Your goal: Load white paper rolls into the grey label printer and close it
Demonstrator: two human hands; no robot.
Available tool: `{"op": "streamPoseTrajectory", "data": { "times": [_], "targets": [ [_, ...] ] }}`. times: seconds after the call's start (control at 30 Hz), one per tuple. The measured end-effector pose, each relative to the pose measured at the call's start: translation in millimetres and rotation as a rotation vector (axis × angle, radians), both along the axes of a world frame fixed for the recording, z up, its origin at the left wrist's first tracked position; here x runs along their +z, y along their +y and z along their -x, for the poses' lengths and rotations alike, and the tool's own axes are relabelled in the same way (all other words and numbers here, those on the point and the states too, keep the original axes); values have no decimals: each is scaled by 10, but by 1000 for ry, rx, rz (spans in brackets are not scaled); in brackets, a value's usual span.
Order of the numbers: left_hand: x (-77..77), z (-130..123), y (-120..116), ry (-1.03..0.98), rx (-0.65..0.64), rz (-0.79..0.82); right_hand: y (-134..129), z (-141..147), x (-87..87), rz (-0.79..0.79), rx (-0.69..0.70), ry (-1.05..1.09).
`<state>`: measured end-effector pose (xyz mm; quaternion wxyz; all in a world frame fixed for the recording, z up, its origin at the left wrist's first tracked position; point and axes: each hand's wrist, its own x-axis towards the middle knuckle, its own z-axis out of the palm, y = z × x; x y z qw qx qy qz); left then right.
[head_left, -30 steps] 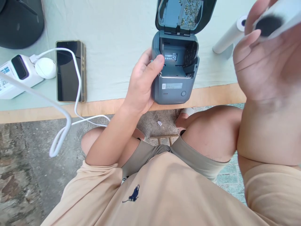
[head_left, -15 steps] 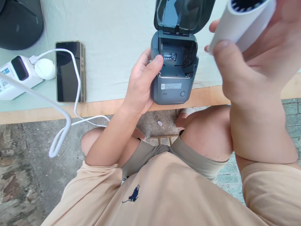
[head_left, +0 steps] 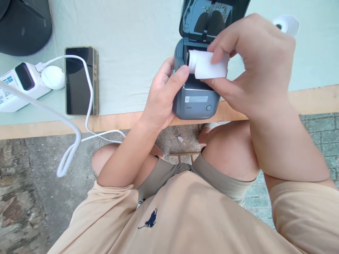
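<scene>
A dark blue-grey label printer [head_left: 196, 108] sits at the table's front edge with its tinted lid [head_left: 212, 19] raised. My left hand [head_left: 165, 90] is closed around the printer's left side, the thumb lying on the rim of the opening. Between the thumb and fingers of my right hand [head_left: 254, 67] is a white paper roll [head_left: 209, 65]. It lies sideways at the mouth of the printer's compartment, a loose flap of paper over its front. My right fingers cover the roll's right end. How deep the roll sits I cannot tell.
A second white roll [head_left: 284, 25] lies at the back right. To the left are a phone [head_left: 79, 81], a white power strip [head_left: 31, 81] with a round plug [head_left: 53, 77], and a white cable [head_left: 63, 164] looping past the table edge [head_left: 116, 121]. A black cap-like object [head_left: 23, 28] fills the far-left corner.
My right hand has brought the paper roll from the upper right down and left to the printer's opening. The second roll on the table now shows. My left hand still holds the printer.
</scene>
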<state>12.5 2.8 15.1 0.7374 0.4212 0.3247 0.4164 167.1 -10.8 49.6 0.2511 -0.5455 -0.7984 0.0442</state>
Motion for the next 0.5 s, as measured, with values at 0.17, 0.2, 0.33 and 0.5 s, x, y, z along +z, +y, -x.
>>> {"op": "streamPoseTrajectory", "data": {
  "times": [0.17, 0.2, 0.33, 0.5],
  "targets": [
    [-12, 6, 8, -36, -2, -16, -12, -73, -7, -16, 14, 6],
    [-22, 5, 13, -52, -2, -19, -27, -80, -5, -55, 14, 7],
    [-41, -1, 18, -52, -14, -21, -102, -70, -19, -203, 63, 21],
    [-29, 7, -11, -21, 1, -64, -140, -78, -109, -130, 254, -20]
  ]
}}
